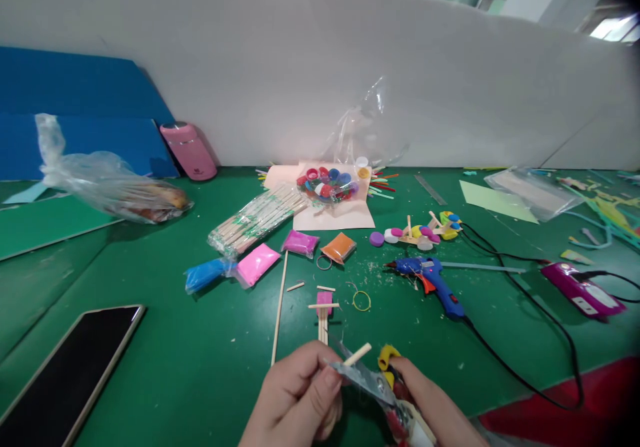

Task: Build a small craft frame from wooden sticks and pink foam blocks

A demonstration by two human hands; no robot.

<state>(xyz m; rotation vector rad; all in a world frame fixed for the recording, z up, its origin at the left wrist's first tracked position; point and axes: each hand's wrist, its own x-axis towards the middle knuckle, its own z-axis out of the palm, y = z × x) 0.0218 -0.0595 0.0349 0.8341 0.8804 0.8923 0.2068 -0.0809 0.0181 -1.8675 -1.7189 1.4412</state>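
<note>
My left hand is closed in a pinch on a short wooden stick at the bottom middle. My right hand grips scissors with yellow handles, whose open grey blades sit around the stick. Just beyond my hands lies a small stick frame with a purple piece on the green table. A long thin wooden stick lies left of it. A blue glue gun rests to the right, its black cord trailing toward me.
A phone lies at the bottom left. Clay packets in blue, pink, purple and orange sit mid-table, with a bundle of sticks and a bag of coloured caps. A purple device is at the right.
</note>
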